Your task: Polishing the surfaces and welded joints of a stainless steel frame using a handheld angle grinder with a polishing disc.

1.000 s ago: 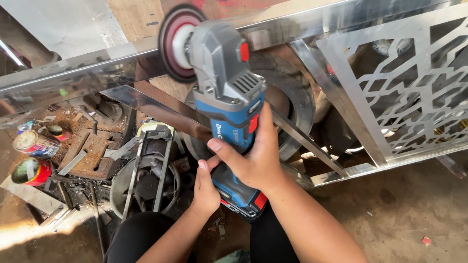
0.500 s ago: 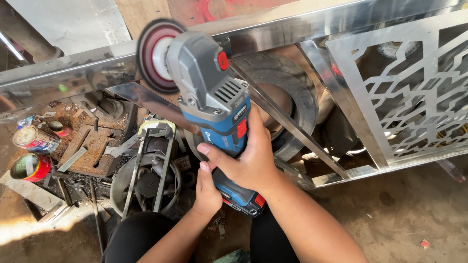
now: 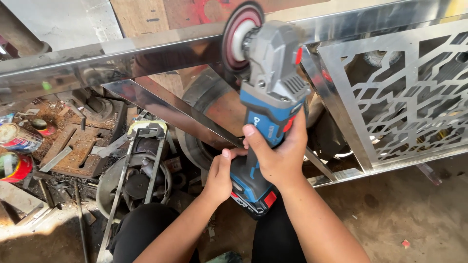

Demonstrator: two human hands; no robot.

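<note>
From the head camera I see my right hand (image 3: 280, 158) wrapped tight around the blue body of a cordless angle grinder (image 3: 265, 102), thumb laid across the near side, fingers curled round the far side. My left hand (image 3: 220, 173) is closed more loosely just below it, gripping the lower handle beside the battery pack (image 3: 253, 195), thumb touching the casing. Neither hand is spread; both hold the tool.

The grinder's long axis runs from the battery near my wrists up and away from me, leaning slightly left. Its grey head sits well above my right hand, and the red flap disc (image 3: 241, 36) faces left, its edge against the polished steel rail (image 3: 122, 56) that crosses above both hands.

Right of my right hand stands a laser-cut steel panel (image 3: 409, 97). Left of my left hand lies a metal frame (image 3: 141, 160), and farther left two paint cans (image 3: 17, 153).
</note>
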